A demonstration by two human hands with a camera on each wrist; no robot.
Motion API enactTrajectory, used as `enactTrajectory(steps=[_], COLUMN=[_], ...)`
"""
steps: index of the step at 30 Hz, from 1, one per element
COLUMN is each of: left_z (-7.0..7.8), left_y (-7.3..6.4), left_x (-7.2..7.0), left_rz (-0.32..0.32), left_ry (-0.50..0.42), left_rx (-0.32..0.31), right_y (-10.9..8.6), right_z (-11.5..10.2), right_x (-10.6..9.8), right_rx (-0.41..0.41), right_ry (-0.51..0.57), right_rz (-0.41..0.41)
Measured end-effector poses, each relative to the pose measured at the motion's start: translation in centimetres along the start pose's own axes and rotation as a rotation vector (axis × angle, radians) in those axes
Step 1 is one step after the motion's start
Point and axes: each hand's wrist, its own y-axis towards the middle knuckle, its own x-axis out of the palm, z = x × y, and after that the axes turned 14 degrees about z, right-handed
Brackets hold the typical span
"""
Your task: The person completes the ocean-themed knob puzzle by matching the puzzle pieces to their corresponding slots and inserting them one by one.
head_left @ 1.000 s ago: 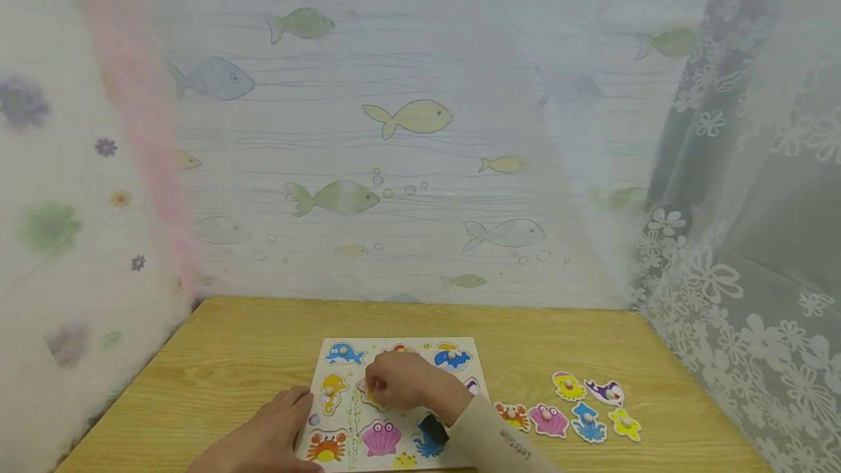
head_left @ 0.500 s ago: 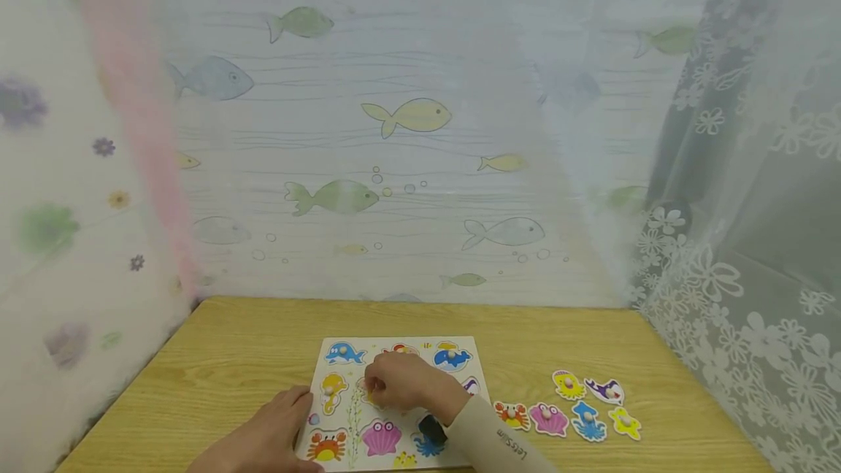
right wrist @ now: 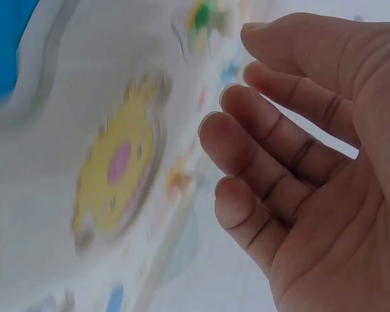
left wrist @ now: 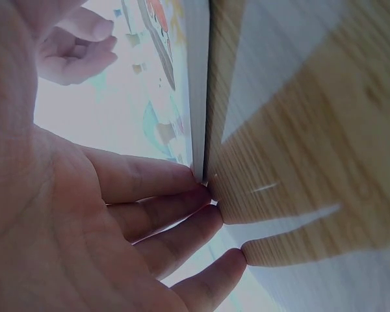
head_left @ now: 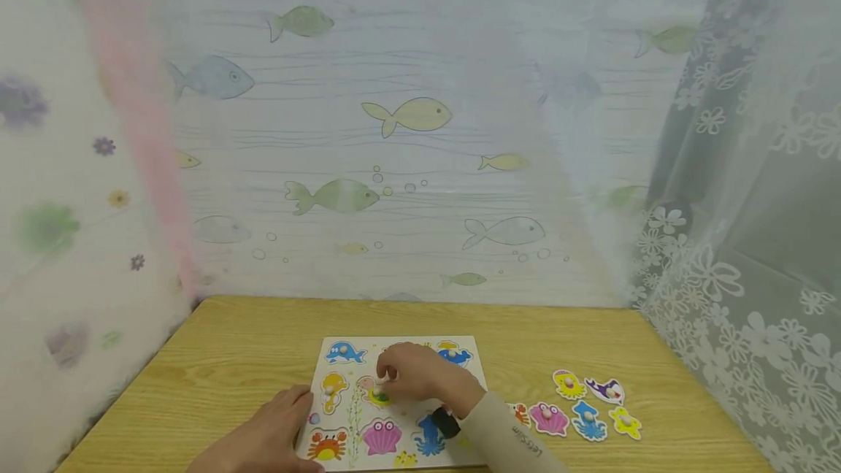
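Observation:
A white wooden peg puzzle board (head_left: 409, 425) with sea-animal pictures lies flat at the table's front. My left hand (head_left: 279, 425) rests at its left edge; in the left wrist view the straight fingers (left wrist: 146, 175) meet the board's side and the table. Over the board's middle, my right hand (head_left: 417, 372) hovers with nothing in its fingers, just right of a knobbed green and pink animal piece (head_left: 377, 393). The right wrist view shows that hand (right wrist: 299, 149) with fingers and thumb loosely bent and apart, beside a yellow octopus picture (right wrist: 117, 166) on the board.
Right of the board lie several loose knobbed pieces: a crab (head_left: 520, 413), a pink shell (head_left: 548, 419), a blue squid (head_left: 588, 422), a yellow octopus (head_left: 568, 385), a purple whale (head_left: 605, 390) and a small yellow piece (head_left: 625, 424). Knobbed dolphin (head_left: 345, 353) and seahorse (head_left: 333, 393) pieces sit in the board.
My right hand has let go of the green and pink piece and moved slightly up and right, uncovering it. My left hand has stayed at the board's edge.

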Motion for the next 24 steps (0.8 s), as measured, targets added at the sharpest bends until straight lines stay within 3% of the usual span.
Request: enactTrajectory(steps=[13,24], left_z=[-0.1,-0.3], left_y=[0.0,0.0], left_x=[0.0,0.0], left_rz=[0.001,-0.008], left_ry=[0.011,0.018], left_rx=[0.013,0.041], right_y=[-4.3,-9.4], right_z=[3.9,7.2], right_x=[-3.9,-6.1], right_rx=[0.054,0.109], right_ry=[-0.022,-0.066], right_rz=[0.12,0.197])
